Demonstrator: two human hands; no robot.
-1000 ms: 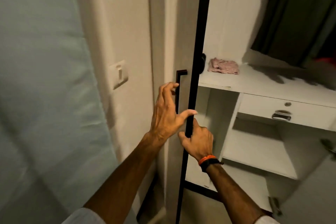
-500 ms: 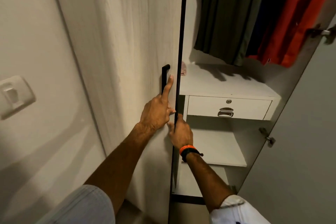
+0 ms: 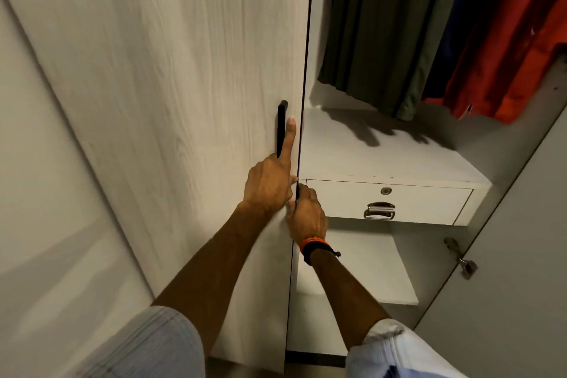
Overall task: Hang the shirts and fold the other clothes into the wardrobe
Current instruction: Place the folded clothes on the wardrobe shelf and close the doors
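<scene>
Two hands on the wardrobe door (image 3: 184, 101).
The stiff, light door swings easily: left hand (image 3: 270, 184) presses flat beside the handle (image 3: 281, 129), forefinger straight; right hand (image 3: 306, 215) grips its edge.

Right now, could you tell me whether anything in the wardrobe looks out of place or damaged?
Nothing stands out. The shirts hang straight, the drawer is shut and the shelf above it is bare. The left hand presses the door; the right hand grips its edge.
</scene>
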